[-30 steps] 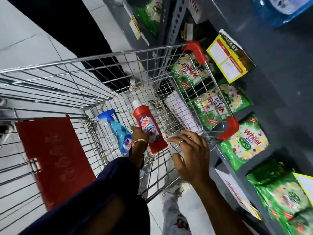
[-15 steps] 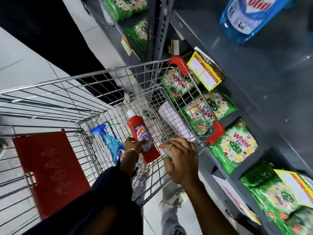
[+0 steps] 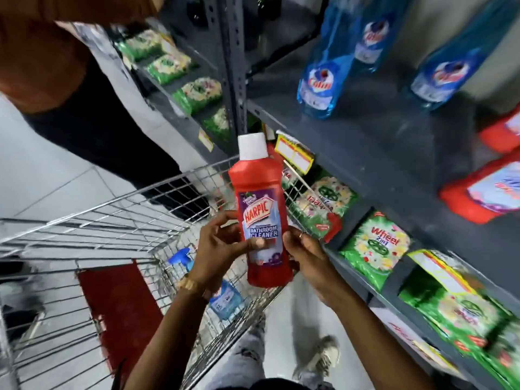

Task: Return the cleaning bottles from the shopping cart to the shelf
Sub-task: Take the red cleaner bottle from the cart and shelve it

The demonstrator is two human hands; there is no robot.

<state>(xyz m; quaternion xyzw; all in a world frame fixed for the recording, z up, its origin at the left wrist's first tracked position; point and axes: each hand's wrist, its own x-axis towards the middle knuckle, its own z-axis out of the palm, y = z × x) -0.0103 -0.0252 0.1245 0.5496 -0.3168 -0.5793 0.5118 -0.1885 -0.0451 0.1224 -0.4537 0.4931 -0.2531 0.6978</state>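
- Head view: red Harpic bottle point(image 3: 263, 218) held upright above the shopping cart point(image 3: 118, 218), white cap up, label toward the camera.
- Gripped from both sides: left hand point(image 3: 222, 249) closed around the lower label, thumb across its front; right hand point(image 3: 306, 254) pressed against the opposite edge.
- Below the grip, down in the cart: blue spray bottle point(image 3: 222, 294), partly hidden behind the left wrist.
- Up and right of the grip: grey shelf point(image 3: 365, 142) carrying blue Colin bottles point(image 3: 323, 80) and red bottles point(image 3: 489, 190).
- Just right of the grip, lower tier: green Wheel packs point(image 3: 377, 246).
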